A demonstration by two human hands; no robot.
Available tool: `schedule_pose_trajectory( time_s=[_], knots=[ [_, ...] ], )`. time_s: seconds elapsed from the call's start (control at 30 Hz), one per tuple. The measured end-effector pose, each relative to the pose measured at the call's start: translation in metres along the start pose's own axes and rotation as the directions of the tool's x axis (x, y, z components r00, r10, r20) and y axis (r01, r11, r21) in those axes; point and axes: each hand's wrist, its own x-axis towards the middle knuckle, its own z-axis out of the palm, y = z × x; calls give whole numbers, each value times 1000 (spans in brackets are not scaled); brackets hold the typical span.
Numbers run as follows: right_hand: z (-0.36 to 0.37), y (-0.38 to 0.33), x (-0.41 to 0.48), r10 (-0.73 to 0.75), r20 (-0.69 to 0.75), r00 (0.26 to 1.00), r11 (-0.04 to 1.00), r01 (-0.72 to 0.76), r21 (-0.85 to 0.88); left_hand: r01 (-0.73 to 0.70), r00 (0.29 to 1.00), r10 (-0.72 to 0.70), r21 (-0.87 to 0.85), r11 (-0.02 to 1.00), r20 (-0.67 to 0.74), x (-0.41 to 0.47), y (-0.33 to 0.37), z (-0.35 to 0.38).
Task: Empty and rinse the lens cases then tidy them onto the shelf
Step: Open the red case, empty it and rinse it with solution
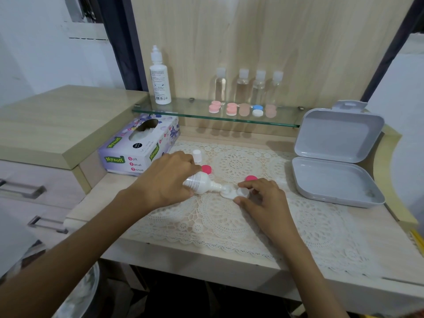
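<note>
A small white plastic solution bottle [200, 182] is gripped in the left hand [168, 177], laid nearly level with its long axis running left to right and its nozzle aimed at the left well of an open white twin-well lens case [234, 193]. The case is pinched between thumb and fingers of the right hand [263, 196] on the cream lace mat [229, 221] covering the counter [390, 267]. Two round pink caps [206, 169] lie just behind. Bare mat is left toward the near edge; an open grey plastic box [332, 177] stands at the right.
</note>
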Motion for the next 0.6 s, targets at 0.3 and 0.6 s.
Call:
schedule_pose_trajectory(
  time_s=[0.3,0.6],
  knots=[
    [-1,-1,0,2,4,1000,1000,-2,-4,16,1000,-16,-22,1000,5,0,-1,3],
    [-1,-1,0,8,9,1000,1000,-8,11,49,999,-48,-62,997,22,-4,-4,13]
  ],
)
